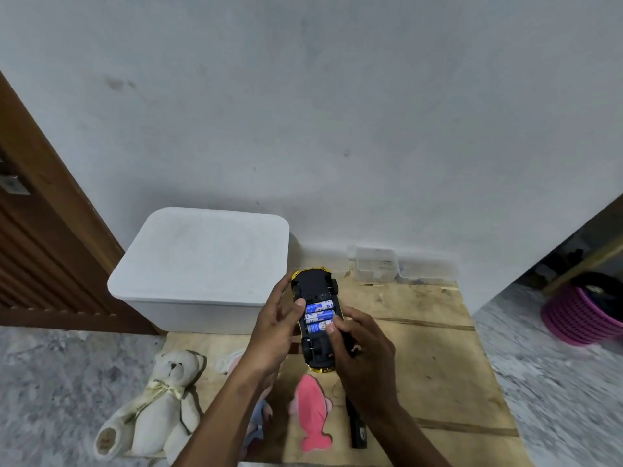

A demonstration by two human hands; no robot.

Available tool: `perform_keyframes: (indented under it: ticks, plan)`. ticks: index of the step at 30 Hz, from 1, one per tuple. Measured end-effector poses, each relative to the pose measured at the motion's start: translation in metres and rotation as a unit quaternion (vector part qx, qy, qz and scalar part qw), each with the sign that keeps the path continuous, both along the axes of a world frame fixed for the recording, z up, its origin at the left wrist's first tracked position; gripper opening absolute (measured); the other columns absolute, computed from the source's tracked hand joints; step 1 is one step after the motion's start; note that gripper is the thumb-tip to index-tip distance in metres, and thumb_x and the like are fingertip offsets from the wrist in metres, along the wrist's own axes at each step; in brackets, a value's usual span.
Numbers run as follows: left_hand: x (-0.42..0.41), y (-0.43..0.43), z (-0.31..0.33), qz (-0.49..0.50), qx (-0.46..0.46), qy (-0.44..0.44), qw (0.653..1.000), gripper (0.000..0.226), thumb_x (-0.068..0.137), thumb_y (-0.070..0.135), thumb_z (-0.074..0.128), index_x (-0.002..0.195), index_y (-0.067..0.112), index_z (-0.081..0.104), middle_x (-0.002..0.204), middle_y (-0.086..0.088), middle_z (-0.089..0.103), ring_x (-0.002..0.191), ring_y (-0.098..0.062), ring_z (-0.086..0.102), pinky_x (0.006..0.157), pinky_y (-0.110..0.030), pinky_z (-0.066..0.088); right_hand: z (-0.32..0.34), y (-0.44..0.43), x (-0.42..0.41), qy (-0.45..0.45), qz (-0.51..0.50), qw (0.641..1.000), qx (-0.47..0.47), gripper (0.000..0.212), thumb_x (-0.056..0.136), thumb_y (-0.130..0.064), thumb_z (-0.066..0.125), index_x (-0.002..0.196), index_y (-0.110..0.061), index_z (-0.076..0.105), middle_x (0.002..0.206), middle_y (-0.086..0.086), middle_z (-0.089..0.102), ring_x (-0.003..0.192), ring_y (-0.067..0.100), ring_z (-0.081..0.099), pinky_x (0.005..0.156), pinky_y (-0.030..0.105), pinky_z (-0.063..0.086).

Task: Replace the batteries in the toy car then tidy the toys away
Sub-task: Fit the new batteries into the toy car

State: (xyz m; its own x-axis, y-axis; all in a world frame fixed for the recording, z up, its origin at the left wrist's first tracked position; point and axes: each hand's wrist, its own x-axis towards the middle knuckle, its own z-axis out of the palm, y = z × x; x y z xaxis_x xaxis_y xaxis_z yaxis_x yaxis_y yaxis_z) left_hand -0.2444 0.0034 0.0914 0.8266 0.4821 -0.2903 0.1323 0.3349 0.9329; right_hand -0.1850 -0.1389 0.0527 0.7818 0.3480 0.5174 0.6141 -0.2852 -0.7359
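Note:
A yellow toy car (315, 284) is held upside down above the wooden board (435, 358), its black underside facing me. Three blue batteries (318, 316) lie side by side in its open compartment. My left hand (274, 335) grips the car's left side, thumb by the batteries. My right hand (359, 355) holds the right side, its thumb pressing on the nearest battery, and some small black part is tucked under its fingers. A white teddy bear (158, 406) and a pink plush fish (312, 412) lie below.
A white lidded storage box (202, 264) stands at the back left against the wall. Small clear containers (376, 264) sit at the board's far edge. A black elongated object (357, 429) lies near the fish. A purple basket (580, 318) is at right, a wooden door (40, 230) at left.

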Motion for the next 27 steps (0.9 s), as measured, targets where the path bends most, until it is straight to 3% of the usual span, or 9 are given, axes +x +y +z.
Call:
perform_keyframes:
  ticks: [4,7,8,11,14,17,19,23,27]
  plan:
    - [-0.007,0.002,-0.015,0.009,-0.02,0.027,0.999,0.045,0.105,0.019,0.052,0.139,0.047,0.051,0.119,-0.006,0.075,0.095,-0.026,0.074,0.055,-0.03,0.056,0.002,-0.014,0.019,0.169,0.004,0.986,0.008,0.014,0.09,-0.015,0.072,0.091,-0.028,0.075,0.086,-0.014,0.076,0.076,0.003,0.071,0.064,0.022,0.056]
    - [-0.01,0.004,-0.023,0.028,-0.035,0.037,0.998,0.048,0.105,0.019,0.053,0.143,0.047,0.048,0.118,-0.007,0.075,0.097,-0.028,0.072,0.055,-0.032,0.057,-0.011,-0.034,0.057,0.245,-0.074,0.966,0.021,0.014,0.094,-0.016,0.066,0.103,-0.02,0.075,0.082,-0.005,0.076,0.069,0.012,0.071,0.066,0.033,0.059]
    - [-0.01,0.005,-0.024,0.033,-0.037,0.038,0.998,0.049,0.105,0.018,0.052,0.144,0.047,0.047,0.116,-0.006,0.075,0.095,-0.027,0.072,0.055,-0.031,0.057,-0.018,-0.041,0.07,0.258,-0.099,0.961,0.011,0.015,0.094,-0.015,0.065,0.106,-0.017,0.075,0.086,-0.002,0.076,0.071,0.014,0.071,0.066,0.031,0.058]
    - [-0.008,0.008,-0.025,0.042,-0.036,0.036,0.998,0.052,0.105,0.015,0.051,0.147,0.044,0.045,0.101,0.002,0.077,0.089,-0.025,0.071,0.055,-0.03,0.058,-0.048,-0.06,0.101,0.267,-0.116,0.95,-0.113,0.018,0.092,-0.014,0.067,0.108,-0.02,0.072,0.096,0.003,0.075,0.079,0.009,0.068,0.064,0.011,0.046]
    - [-0.005,0.01,-0.026,0.036,-0.026,0.039,0.998,0.052,0.105,0.017,0.05,0.147,0.046,0.044,0.095,0.01,0.078,0.089,-0.024,0.072,0.067,-0.038,0.057,-0.083,-0.068,0.115,0.296,-0.023,0.909,-0.291,0.039,0.086,-0.017,0.073,0.124,-0.02,0.065,0.112,0.003,0.069,0.092,0.013,0.064,0.071,0.015,0.047]
    - [-0.003,0.011,-0.024,0.025,-0.023,0.042,0.999,0.052,0.105,0.017,0.05,0.148,0.046,0.043,0.096,0.011,0.079,0.095,-0.026,0.071,0.074,-0.041,0.055,-0.109,-0.064,0.116,0.267,0.057,0.856,-0.44,0.065,0.079,-0.024,0.078,0.139,-0.024,0.052,0.129,0.002,0.052,0.117,0.022,0.053,0.091,0.028,0.047]
    - [-0.002,0.01,-0.024,0.018,-0.022,0.043,0.999,0.052,0.105,0.017,0.051,0.148,0.046,0.043,0.097,0.011,0.079,0.095,-0.026,0.07,0.07,-0.039,0.056,-0.117,-0.057,0.117,0.21,0.094,0.822,-0.52,0.073,0.079,-0.03,0.077,0.144,-0.028,0.044,0.135,0.0,0.044,0.123,0.021,0.048,0.096,0.031,0.046]
    - [0.0,0.009,-0.024,0.011,-0.02,0.053,0.998,0.05,0.105,0.017,0.05,0.144,0.048,0.046,0.096,0.011,0.079,0.093,-0.024,0.071,0.064,-0.036,0.058,-0.119,-0.049,0.126,0.179,0.123,0.791,-0.572,0.064,0.081,-0.031,0.075,0.139,-0.029,0.048,0.133,0.0,0.046,0.119,0.02,0.05,0.093,0.031,0.047]
    - [0.0,0.007,-0.026,0.01,-0.014,0.059,0.998,0.051,0.105,0.017,0.05,0.146,0.048,0.045,0.102,0.004,0.079,0.095,-0.026,0.072,0.067,-0.039,0.058,-0.119,-0.047,0.131,0.168,0.133,0.786,-0.58,0.052,0.081,-0.031,0.075,0.129,-0.027,0.055,0.127,-0.001,0.052,0.114,0.018,0.053,0.092,0.03,0.049]
